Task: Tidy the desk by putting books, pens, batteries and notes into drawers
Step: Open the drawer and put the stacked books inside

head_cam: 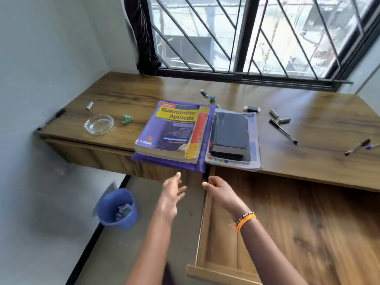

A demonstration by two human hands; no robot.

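Note:
A thick book titled Quantitative Aptitude (pixel 174 128) lies on a purple folder (pixel 202 161) at the desk's front edge. Right of it a dark book (pixel 230 130) sits on a white booklet (pixel 254 140). Pens (pixel 283 131) (pixel 357 147) and batteries (pixel 274 113) (pixel 89 105) are scattered on the wooden desk (pixel 123 93), along with a crumpled green note (pixel 127 119). The right drawer (pixel 287 223) is pulled out and looks empty. My left hand (pixel 172 190) hovers with spread fingers below the purple folder. My right hand (pixel 218 190) curls over the drawer's left wall.
A glass ashtray (pixel 98 124) stands at the desk's left. A blue bin (pixel 118 208) holding crumpled paper sits on the floor below. A black pen (pixel 59 113) lies at the left wall. The left drawer (pixel 92 153) is closed. A barred window (pixel 236 38) backs the desk.

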